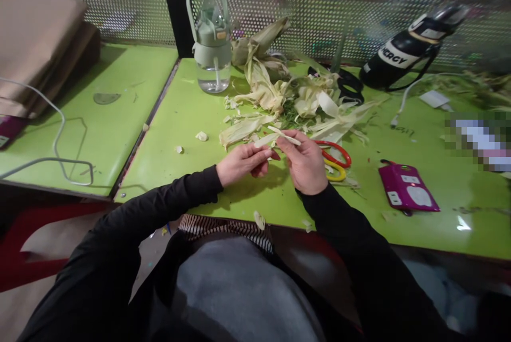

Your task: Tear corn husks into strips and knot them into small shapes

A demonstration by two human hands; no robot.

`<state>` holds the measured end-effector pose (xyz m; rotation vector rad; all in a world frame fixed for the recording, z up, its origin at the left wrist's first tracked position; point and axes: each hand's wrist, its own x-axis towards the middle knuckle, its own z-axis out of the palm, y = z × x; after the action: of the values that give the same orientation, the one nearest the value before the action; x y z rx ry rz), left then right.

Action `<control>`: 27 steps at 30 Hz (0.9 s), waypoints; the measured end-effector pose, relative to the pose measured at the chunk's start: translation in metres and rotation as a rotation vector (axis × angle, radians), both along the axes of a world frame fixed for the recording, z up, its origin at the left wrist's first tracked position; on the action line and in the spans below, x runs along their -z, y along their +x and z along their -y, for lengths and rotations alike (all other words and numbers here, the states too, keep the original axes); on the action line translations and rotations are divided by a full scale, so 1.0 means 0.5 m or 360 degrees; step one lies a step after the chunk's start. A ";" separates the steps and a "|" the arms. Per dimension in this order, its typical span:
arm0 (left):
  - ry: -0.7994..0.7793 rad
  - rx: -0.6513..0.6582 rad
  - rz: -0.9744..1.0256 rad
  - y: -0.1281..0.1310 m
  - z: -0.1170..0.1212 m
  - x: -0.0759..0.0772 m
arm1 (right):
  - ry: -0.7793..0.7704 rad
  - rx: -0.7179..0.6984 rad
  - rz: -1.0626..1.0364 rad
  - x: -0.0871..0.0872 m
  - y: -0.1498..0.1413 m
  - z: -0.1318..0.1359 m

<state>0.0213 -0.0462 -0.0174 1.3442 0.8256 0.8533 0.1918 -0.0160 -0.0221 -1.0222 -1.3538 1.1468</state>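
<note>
Pale strips of corn husk [266,141] cross between my two hands, just above the green table. My right hand [306,164] pinches them between thumb and fingers. My left hand [244,163] is closed at the strips' lower end, thumb pressed to the fingers; the exact contact there is too small to make out. Behind the hands lies a heap of corn husks [265,86], with one flat piece of husk [243,130] just beyond my left hand. Red-and-yellow-handled scissors [337,164] lie beside my right hand, their blades hidden.
A water bottle [212,60] stands at the back, before a perforated screen [143,12]. A black flask [399,57] leans at the back right. Black-handled scissors [351,86] rest by the husks. A purple pouch [409,189] lies right, cardboard [35,39] left. Husk scraps dot the green table [167,118].
</note>
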 end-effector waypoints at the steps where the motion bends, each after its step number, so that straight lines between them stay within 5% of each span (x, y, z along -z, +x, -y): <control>1: 0.0067 -0.0057 -0.0034 -0.003 -0.004 0.002 | 0.0024 0.0004 0.0091 -0.004 0.002 0.000; 6: 0.0463 -0.0466 -0.0192 -0.027 -0.031 0.006 | 0.0350 -0.0132 0.0666 -0.030 0.009 0.016; 12: 0.0210 -0.0189 0.0008 -0.038 -0.034 0.001 | 0.0644 0.0052 0.0833 -0.045 0.002 0.042; 18: 0.0273 -0.0365 0.0299 -0.016 -0.025 0.000 | 0.0980 0.0065 0.1075 -0.056 0.000 0.051; 27: 0.0325 -0.0392 0.0254 -0.014 0.000 -0.013 | 0.1150 -0.0070 0.1108 -0.070 0.001 0.076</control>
<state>0.0142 -0.0462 -0.0110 1.3466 0.8052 1.2500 0.1923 -0.0538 0.0130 -0.8613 -2.1278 0.2338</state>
